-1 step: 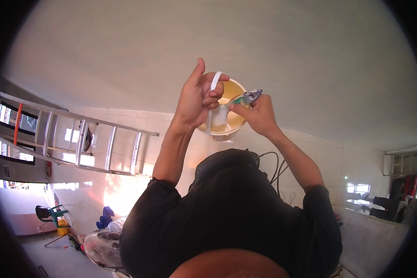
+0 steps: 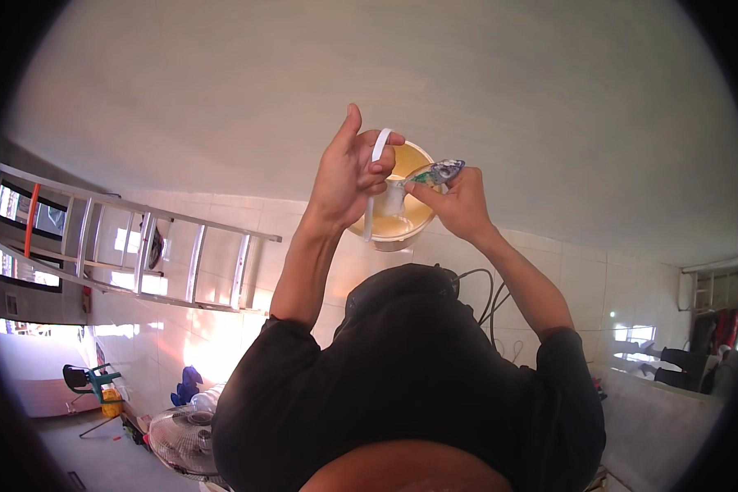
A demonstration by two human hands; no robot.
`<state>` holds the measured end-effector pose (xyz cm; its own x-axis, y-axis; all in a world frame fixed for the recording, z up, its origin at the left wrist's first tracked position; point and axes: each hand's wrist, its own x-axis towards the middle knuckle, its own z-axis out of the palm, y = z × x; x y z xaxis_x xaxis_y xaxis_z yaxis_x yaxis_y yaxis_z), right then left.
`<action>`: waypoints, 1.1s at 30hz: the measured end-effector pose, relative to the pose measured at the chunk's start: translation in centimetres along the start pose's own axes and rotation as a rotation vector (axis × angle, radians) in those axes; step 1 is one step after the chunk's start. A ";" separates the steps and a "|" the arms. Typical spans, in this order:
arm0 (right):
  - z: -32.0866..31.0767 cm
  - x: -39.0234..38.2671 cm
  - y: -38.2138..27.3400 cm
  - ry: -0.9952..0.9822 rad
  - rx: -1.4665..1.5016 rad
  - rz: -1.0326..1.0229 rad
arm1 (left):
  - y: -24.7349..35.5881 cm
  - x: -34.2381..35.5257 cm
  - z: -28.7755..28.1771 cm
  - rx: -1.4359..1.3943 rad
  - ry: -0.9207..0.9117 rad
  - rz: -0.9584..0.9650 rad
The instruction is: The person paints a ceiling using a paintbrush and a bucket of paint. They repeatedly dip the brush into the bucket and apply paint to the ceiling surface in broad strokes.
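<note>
A cream-yellow bucket (image 2: 414, 230) hangs in front of me, close to the wall. My left hand (image 2: 344, 176) is at its left side, thumb raised and fingers curled around a narrow white band (image 2: 380, 145). The band continues below the hand to the bucket's near left rim; it looks like the bucket's handle. My right hand (image 2: 461, 207) pinches a hand tool with a mottled green and grey handle (image 2: 436, 172). The tool's broad white end (image 2: 393, 199) lies within the bucket's opening. Whether that end is bristles or a coated blade cannot be made out.
A plain grey-white wall (image 2: 484, 90) rises ahead, above pale tiles. An aluminium ladder (image 2: 197, 262) stands at the left. Lower left are a fan (image 2: 184, 443) and a green chair (image 2: 98, 377). Dark cables (image 2: 492, 299) run beside my right forearm.
The tool's white end and the bucket have shifted very slightly. Both hands keep their grip and nearly the same place.
</note>
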<state>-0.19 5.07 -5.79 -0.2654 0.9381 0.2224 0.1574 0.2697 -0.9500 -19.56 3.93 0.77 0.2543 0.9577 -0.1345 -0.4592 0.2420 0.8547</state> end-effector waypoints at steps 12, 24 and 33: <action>-0.4 0.9 0.7 0.197 -0.468 -0.561 | -0.5 -0.6 -0.8 -0.005 0.006 -0.033; -0.1 -0.3 -1.1 -0.005 -0.274 -0.148 | -0.6 -0.1 -0.3 -0.033 -0.029 -0.074; -0.1 0.9 1.7 0.109 -0.816 -0.721 | -0.3 -0.5 -1.0 -0.045 -0.051 -0.075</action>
<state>-0.03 6.39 -7.19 -0.4688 0.5053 0.7245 0.5924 0.7883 -0.1664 -20.43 3.58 0.05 0.3312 0.9280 -0.1704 -0.4751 0.3201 0.8196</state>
